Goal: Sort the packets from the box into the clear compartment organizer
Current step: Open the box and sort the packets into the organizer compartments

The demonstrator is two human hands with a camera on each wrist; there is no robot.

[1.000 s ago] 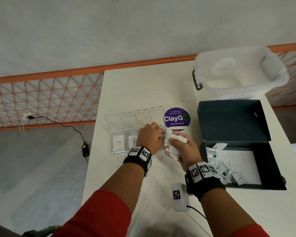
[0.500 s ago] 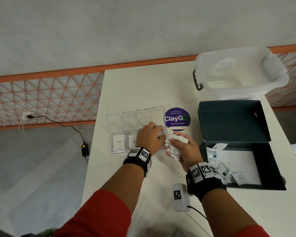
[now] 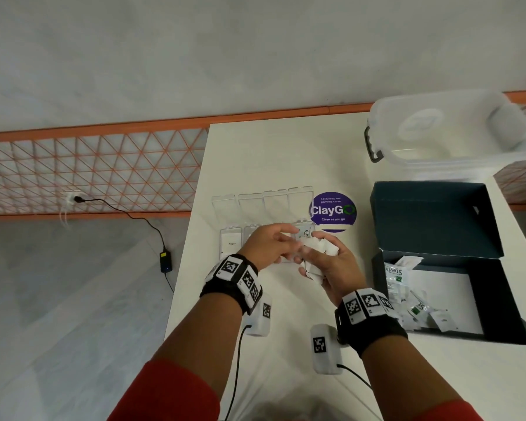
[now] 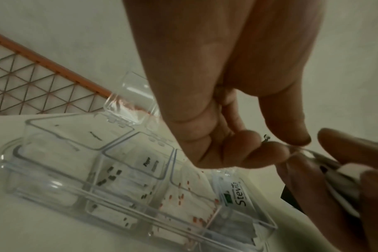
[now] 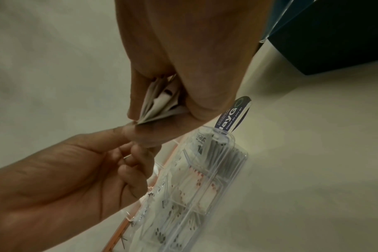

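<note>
My right hand [image 3: 316, 256] grips a fanned stack of white packets [image 3: 324, 249] just in front of the clear compartment organizer [image 3: 225, 208]. My left hand [image 3: 293, 243] reaches across to it; its thumb and forefinger pinch the edge of one packet [image 4: 291, 150] in that stack [image 5: 158, 104]. The organizer [image 4: 54, 187] stands with its lids open and holds white packets in its compartments. A Stevia packet [image 3: 305, 233] stands in the rightmost one [image 4: 237, 194]. The open dark box [image 3: 431, 220] at the right still holds several loose packets [image 3: 407, 302].
A lidded translucent plastic tub [image 3: 450, 132] stands at the table's far right. A purple round sticker [image 3: 333, 211] lies between organizer and box. The table's left edge runs close to the organizer; a cable and adapter [image 3: 165, 262] lie on the floor beyond.
My left hand has drawn back from the organizer's right end to the stack in my right hand. A Stevia packet now shows in the rightmost compartment.
</note>
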